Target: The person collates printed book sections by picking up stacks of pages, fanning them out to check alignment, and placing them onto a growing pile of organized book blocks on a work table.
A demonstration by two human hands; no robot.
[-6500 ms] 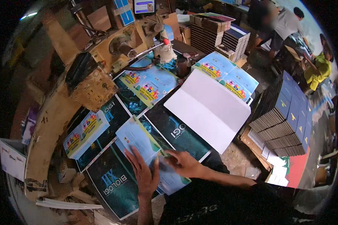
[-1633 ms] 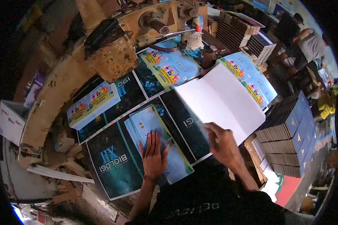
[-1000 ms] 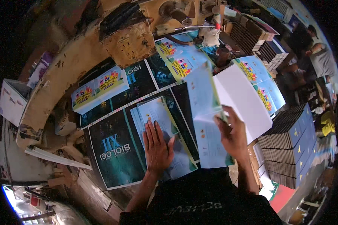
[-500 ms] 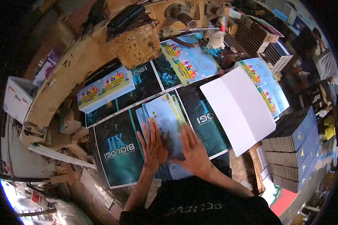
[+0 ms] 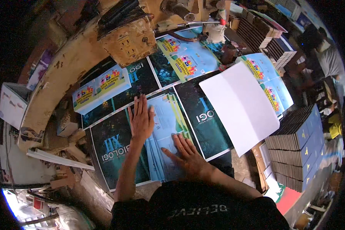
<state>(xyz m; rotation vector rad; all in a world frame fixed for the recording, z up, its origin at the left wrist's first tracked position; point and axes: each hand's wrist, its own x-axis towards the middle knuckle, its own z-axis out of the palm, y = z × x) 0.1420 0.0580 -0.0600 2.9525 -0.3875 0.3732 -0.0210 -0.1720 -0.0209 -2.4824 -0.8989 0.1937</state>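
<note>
The left grip (image 5: 142,120) is shifting up to the left edge of the folded sheets (image 5: 163,113), fingers straight; the right grip (image 5: 189,158) is spreading wide over them, neither clasping anything. Lying between and beneath both, they are apparently being steadied.

Looks dim overall, lit softly and unevenly. Shines brightest across the blank white sheet (image 5: 239,109) over the right edge of the dark printed sheets (image 5: 214,138), with faint shading along the fold. Shows a pale sheen on the blue cover (image 5: 205,57) at the far edge. Burns out to bluish white well beyond the near left corner. Sinks almost to black in the shirt (image 5: 237,212) by the near edge. Appears fairly crisp around the left hand (image 5: 142,119) and right hand (image 5: 189,153); softens past the far right corner. Warps toward the rim, ringed in black.
</note>
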